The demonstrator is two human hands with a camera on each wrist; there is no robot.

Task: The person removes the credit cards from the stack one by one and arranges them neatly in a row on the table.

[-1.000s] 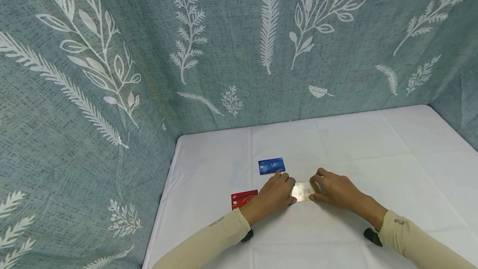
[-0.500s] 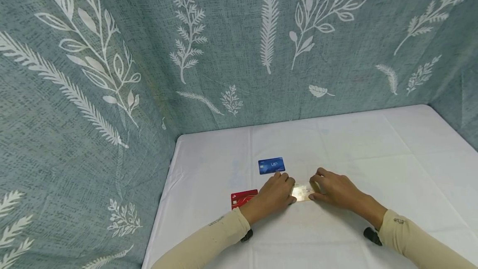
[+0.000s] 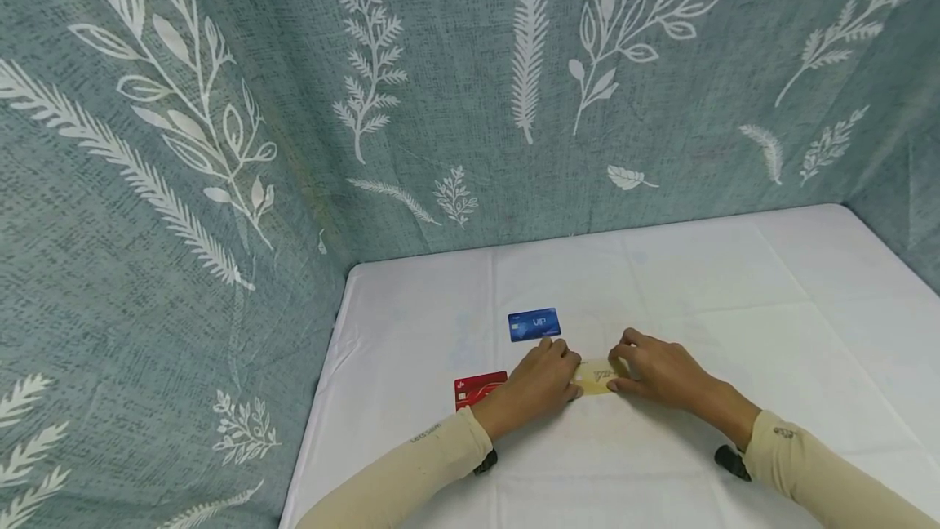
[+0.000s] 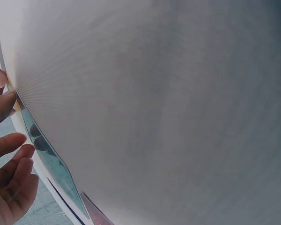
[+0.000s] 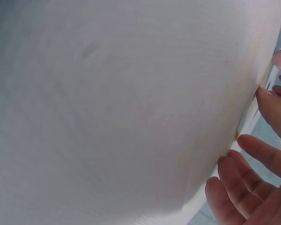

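Observation:
Between my two hands a gold card [image 3: 595, 377] stretches just over the white table, its ends partly covered by fingers. My left hand [image 3: 538, 378] pinches its left end, thumb on the near side and fingers on the far side. The opposite end is pinched by my right hand [image 3: 664, 371] in the same manner. A blue card [image 3: 534, 324] marked VIP lies flat beyond the left hand. Partly behind the left wrist is a red card [image 3: 476, 389]. Thumb and fingers of the right hand [image 5: 257, 173] appear at the right edge of the right wrist view.
A white cloth [image 3: 705, 284] covers the table. Blue-green curtains [image 3: 470, 104] with white leaf prints hang behind it and on the left. Small black objects [image 3: 732, 464] sit under each wrist.
The bright glint on the gold card has faded, and its face now looks plain yellow with dark print. Both hands stay almost where they were; the blue and red cards lie unmoved.

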